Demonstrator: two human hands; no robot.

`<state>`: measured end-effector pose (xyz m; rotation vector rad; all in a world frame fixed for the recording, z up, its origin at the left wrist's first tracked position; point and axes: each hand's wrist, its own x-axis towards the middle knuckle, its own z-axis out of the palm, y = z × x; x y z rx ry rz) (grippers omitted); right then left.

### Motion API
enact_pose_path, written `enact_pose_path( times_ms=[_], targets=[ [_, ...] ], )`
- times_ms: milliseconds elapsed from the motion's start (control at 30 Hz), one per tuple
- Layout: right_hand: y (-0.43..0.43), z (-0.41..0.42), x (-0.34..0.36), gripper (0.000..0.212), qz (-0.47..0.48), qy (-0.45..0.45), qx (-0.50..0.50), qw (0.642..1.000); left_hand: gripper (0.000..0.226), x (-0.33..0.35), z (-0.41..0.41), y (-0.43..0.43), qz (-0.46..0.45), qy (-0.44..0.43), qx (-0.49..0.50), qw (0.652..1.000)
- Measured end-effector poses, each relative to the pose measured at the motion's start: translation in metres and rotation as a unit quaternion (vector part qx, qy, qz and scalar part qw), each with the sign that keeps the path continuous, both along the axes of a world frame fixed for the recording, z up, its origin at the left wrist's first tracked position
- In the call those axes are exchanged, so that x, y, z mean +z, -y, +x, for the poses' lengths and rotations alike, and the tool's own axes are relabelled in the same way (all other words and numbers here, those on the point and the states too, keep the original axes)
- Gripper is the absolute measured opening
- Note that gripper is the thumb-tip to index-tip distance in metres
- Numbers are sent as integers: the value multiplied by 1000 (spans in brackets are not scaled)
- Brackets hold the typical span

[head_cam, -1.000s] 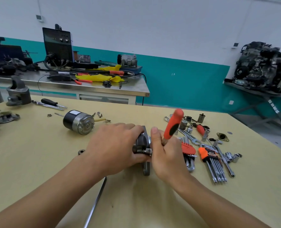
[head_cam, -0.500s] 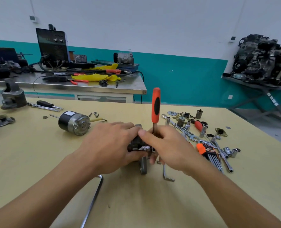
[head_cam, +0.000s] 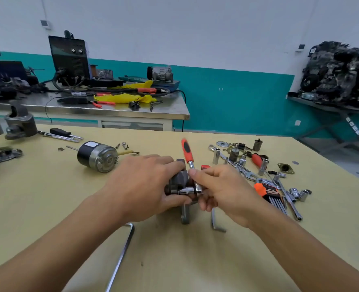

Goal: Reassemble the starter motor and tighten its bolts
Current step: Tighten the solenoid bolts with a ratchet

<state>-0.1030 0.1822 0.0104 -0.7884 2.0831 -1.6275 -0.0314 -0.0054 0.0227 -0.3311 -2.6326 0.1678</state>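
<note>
My left hand (head_cam: 145,184) grips a dark starter motor housing (head_cam: 179,178) standing on the wooden table (head_cam: 48,207). My right hand (head_cam: 218,188) holds the head of a ratchet wrench (head_cam: 188,154) with an orange and black handle. The handle points up and leans slightly left. Its chrome socket (head_cam: 186,190) lies level against the housing's side. The bolt under the socket is hidden. A black and silver motor body (head_cam: 97,155) lies apart on the table, to the left.
Sockets, spanners and an orange hex key set (head_cam: 269,193) litter the table to the right. A long L-shaped bar (head_cam: 121,253) and a small hex key (head_cam: 215,222) lie near my arms. Screwdrivers (head_cam: 62,133) and a grey casting (head_cam: 20,123) sit far left.
The ratchet handle has swung from leaning right, through upright, to leaning left. My left hand has kept its grip on the housing.
</note>
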Motion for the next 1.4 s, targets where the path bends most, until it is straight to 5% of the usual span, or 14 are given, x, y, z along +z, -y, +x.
enact_pose_path(
  times_ms=[133,200,300,367,533,700,867,1033,1200,1300,1400],
  targets=[
    [-18,-2,-1,10,-40,-270,79,959,72,3,-2,2,-5,7,-12,1000],
    [-24,-2,-2,14,-50,-315,113,941,70,2,-2,1,-8,2,-15,1000],
    [-10,0,-3,21,-63,-74,52,994,77,1,-2,1,-4,-5,-9,1000],
    [-5,0,-5,29,-60,19,42,997,79,1,-1,0,-8,-6,-7,1000],
    [-23,-2,-4,14,-61,-257,133,955,72,3,-2,1,-11,1,-19,1000],
    [-4,0,-3,31,-45,-45,31,997,78,2,-1,1,-7,-2,-14,1000],
    [-22,1,-6,14,-44,-262,97,959,75,4,0,1,-8,14,-21,1000],
    [-1,5,-3,25,-58,-13,19,998,84,3,-1,0,-7,4,-17,1000],
    [-20,1,-6,8,-51,-229,114,965,82,3,0,2,-6,8,-25,1000],
    [-13,5,-4,22,-98,-93,68,989,81,2,-1,1,-13,7,-19,1000],
    [-3,6,-6,27,-36,-9,9,999,82,3,0,0,-6,6,-15,1000]
  ],
)
